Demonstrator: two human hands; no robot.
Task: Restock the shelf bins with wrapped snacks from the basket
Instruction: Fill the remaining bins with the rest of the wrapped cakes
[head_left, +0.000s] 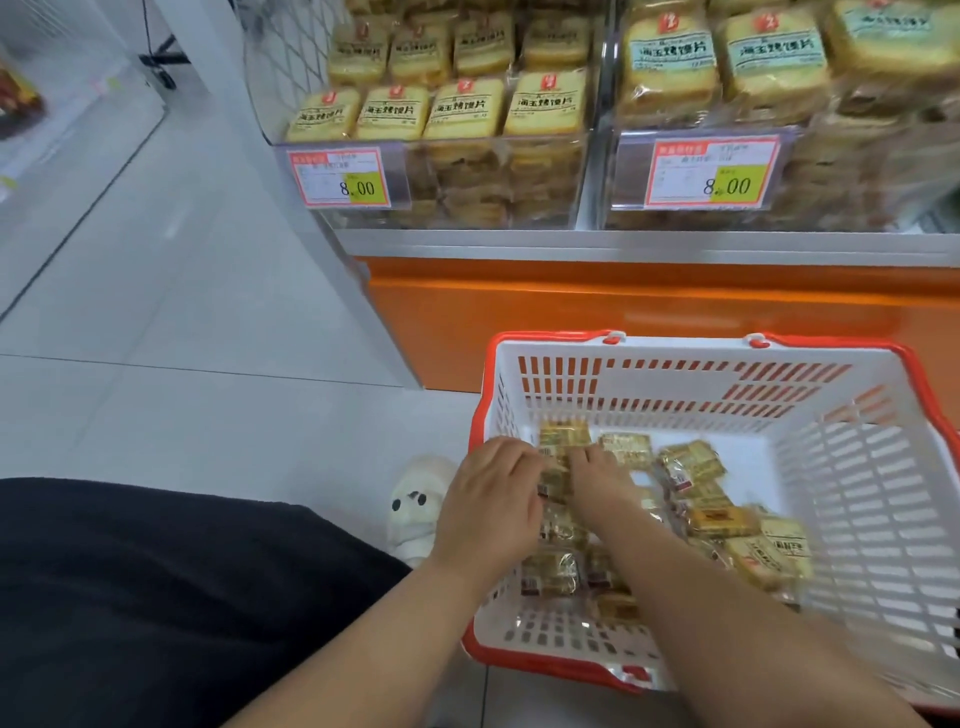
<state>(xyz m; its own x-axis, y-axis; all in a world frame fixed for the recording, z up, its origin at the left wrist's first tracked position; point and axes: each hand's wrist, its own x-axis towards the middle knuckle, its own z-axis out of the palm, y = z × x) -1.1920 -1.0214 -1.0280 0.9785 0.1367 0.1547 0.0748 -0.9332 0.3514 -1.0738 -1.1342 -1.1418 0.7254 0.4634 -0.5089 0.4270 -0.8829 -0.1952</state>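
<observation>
The slotted basket (727, 379) is white with a red-orange rim. The wrapped snacks (722, 519) in it are golden-yellow in clear film with red marks. The left bin's packs (467, 111) are yellow with red logos, and the right bin's packs (675, 57) carry pale teal labels. The price tags (340, 176) are red-bordered white with yellow-green patches. The shelf base (649, 296) is orange, and the floor tiles (182, 291) are pale grey.

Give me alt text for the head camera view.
Both hands, left hand and right hand, gather wrapped snacks inside a white basket on the floor, below clear shelf bins stacked with packaged toast slices.
</observation>
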